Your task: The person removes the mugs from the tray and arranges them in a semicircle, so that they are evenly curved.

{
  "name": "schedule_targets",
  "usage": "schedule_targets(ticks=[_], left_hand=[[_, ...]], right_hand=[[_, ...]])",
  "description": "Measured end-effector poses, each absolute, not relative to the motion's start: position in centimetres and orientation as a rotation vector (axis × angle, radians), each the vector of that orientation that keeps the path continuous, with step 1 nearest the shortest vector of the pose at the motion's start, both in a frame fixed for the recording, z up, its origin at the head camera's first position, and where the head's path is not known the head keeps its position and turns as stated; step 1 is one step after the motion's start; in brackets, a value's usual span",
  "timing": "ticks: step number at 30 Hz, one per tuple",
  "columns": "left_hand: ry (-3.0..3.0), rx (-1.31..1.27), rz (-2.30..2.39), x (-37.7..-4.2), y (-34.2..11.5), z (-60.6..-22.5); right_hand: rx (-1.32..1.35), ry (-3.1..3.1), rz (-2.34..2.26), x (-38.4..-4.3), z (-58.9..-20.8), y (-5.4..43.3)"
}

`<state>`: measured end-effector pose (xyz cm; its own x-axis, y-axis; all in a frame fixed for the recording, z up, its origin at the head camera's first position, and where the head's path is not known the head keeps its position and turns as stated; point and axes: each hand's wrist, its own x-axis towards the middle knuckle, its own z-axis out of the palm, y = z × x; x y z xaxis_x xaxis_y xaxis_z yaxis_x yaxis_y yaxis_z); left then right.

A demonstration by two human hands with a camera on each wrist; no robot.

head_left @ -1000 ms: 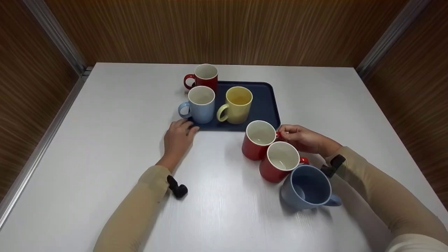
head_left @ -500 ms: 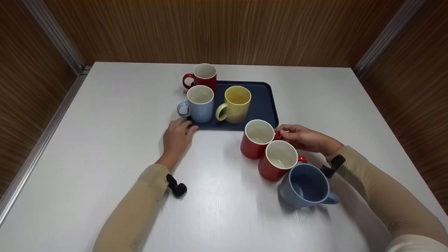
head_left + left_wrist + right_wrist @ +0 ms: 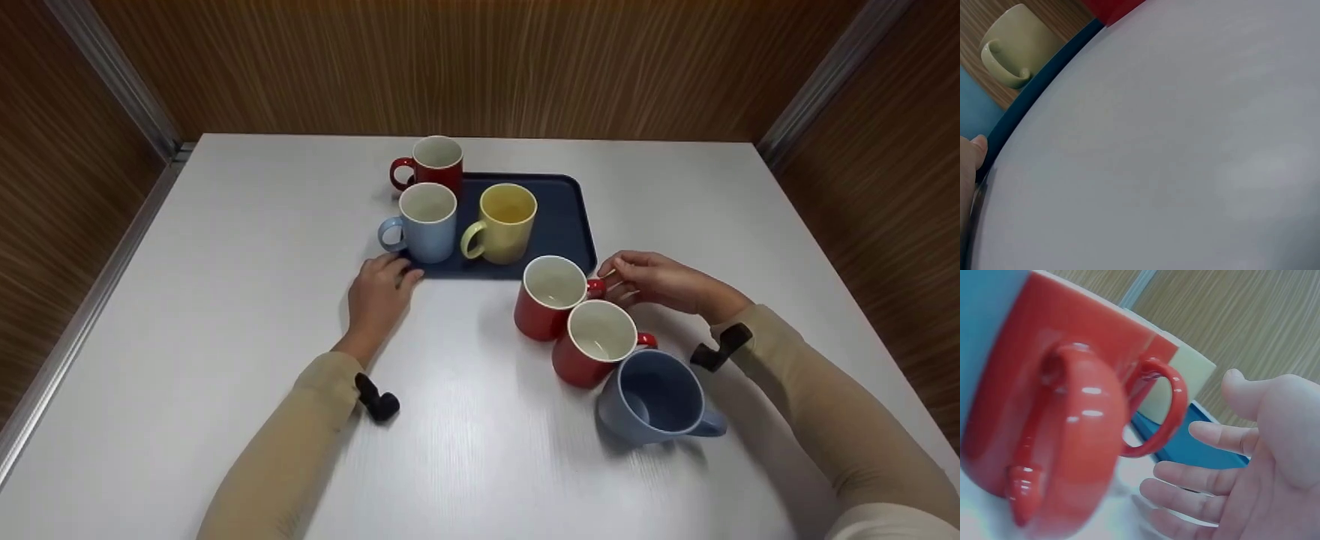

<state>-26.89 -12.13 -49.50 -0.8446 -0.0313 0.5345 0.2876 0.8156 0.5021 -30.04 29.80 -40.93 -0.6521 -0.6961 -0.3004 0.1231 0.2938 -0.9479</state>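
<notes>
My left hand (image 3: 377, 296) holds the front left corner of a dark blue tray (image 3: 562, 217), its thumb (image 3: 980, 147) at the rim in the left wrist view. On the tray stand a light blue mug (image 3: 430, 236) and a yellow mug (image 3: 511, 236), with a red mug (image 3: 442, 176) at the back left corner. My right hand (image 3: 652, 283) is beside the handle of the nearer-tray red mug (image 3: 540, 315), fingers spread and apart from it in the right wrist view. Close behind that mug stands another red mug (image 3: 581, 360), then a blue mug (image 3: 637, 416).
The three mugs outside the tray stand in a slanting row on the white table (image 3: 465, 465), close together, handles to the right. Wood-grain panels (image 3: 480, 67) rise behind the table and at both sides.
My right hand has let go of the red mug's handle and moved slightly back and right, its fingers opening. The left hand stays at the tray corner; the mugs stand as before.
</notes>
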Motion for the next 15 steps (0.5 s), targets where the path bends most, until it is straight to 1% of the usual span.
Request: schedule_targets(ticks=[5, 10, 15], left_hand=[[-2.473, -0.186, -0.801, -26.8, -12.3, -49.7], [-2.492, -0.178, -0.792, -26.8, -12.4, -49.9], [-2.503, -0.168, -0.784, -26.8, -12.5, -49.9]], right_hand=[[-0.513, 1.938, -1.401, -31.0, -40.6, 29.9], [-0.455, 2.071, -1.347, -31.7, -40.5, 29.7], [-0.448, 2.280, -1.296, -32.4, -40.7, 29.2]])
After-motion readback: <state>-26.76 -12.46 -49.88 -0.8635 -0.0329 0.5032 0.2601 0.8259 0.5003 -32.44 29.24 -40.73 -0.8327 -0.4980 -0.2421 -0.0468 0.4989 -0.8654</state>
